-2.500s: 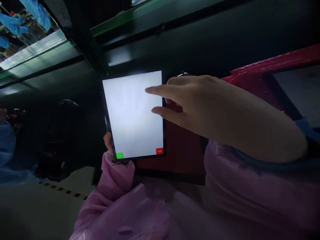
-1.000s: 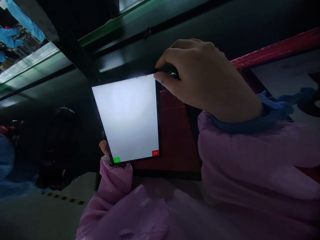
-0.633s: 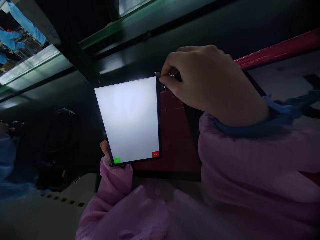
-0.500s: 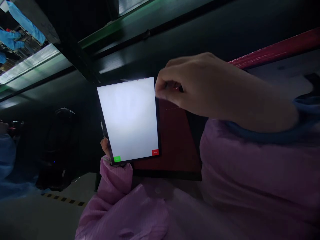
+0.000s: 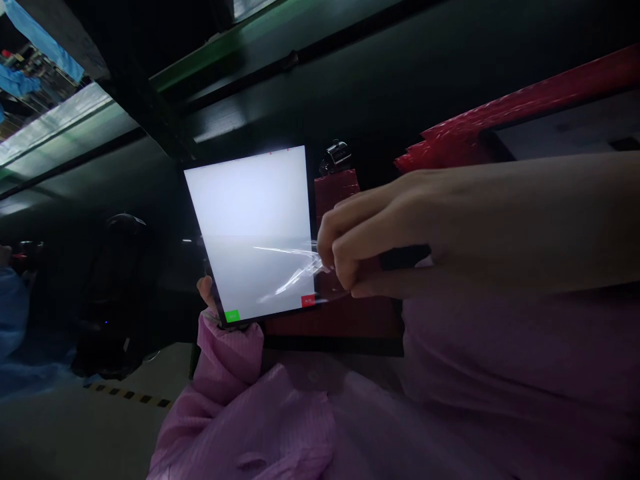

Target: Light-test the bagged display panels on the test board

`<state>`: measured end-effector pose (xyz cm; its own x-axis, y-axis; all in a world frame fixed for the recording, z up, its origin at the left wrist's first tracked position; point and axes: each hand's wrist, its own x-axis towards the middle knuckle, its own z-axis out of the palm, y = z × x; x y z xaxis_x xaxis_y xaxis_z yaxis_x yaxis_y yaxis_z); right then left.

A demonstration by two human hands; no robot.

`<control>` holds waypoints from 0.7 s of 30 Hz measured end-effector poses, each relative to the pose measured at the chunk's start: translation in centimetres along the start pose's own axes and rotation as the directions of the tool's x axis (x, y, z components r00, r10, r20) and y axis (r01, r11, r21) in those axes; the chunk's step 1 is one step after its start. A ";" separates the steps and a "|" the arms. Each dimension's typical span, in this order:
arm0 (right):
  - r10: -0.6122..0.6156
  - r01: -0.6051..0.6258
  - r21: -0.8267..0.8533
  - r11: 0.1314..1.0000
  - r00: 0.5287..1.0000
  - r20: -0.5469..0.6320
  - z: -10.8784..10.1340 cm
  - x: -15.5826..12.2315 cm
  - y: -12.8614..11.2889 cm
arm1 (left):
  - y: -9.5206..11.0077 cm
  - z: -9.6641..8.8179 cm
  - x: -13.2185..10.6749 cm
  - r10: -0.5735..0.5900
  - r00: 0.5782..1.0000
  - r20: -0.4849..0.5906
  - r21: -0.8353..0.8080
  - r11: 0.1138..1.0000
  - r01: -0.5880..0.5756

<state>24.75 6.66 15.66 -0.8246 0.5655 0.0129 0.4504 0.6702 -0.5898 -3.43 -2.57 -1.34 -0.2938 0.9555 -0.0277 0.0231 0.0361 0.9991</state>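
Observation:
A tablet-like device with a lit white screen stands upright in the middle of the view, with a small green square and a small red square at its bottom corners. My left hand grips its lower left edge from behind; only a fingertip shows above the pink sleeve. My right hand is pinched on a clear protective film, which is lifted and creased over the lower half of the screen. A small metal clip sits just right of the device's top corner.
A red tray lies behind the device, and another red-edged tray runs to the right. Dark shelving fills the top. A dark machine stands at the left, by a person's blue sleeve. Striped floor tape runs below.
My right hand left the device's top right corner and came down to mid-height, pulling the clear film off the upper part of the screen. The left hand kept its hold.

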 end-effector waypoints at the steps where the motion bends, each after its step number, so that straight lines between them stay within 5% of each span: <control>1: -0.052 0.050 0.047 0.998 0.997 0.053 -0.2 0.3 -0.1 | 0.1 0.1 0.1 -0.018 0.999 -0.027 -0.103 0.995 0.015; 4: -0.059 0.048 0.154 0.987 0.996 0.072 -0.6 1.6 -0.7 | 0.9 0.6 0.1 -0.090 0.995 -0.049 -0.287 0.955 0.072; 11: 0.203 -0.150 0.348 0.925 0.972 -0.121 -0.4 4.7 -1.6 | 3.4 2.4 0.2 -0.072 0.997 -0.032 -0.170 0.983 0.066; 17: 0.197 -0.128 0.617 0.776 0.979 -0.044 1.9 6.6 -1.1 | 3.6 3.0 0.3 -0.042 0.998 0.037 -0.245 0.968 0.050; 21: 0.226 -0.093 0.829 0.551 0.973 -0.041 3.0 7.7 -0.9 | 3.2 2.5 -0.5 -0.072 0.997 0.040 -0.099 0.992 0.076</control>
<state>16.94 8.93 13.89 -0.6871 0.7213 -0.0874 0.0410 -0.0816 -0.9958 -0.81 -2.15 1.78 -0.2567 0.9612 -0.1009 -0.0936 0.0792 0.9925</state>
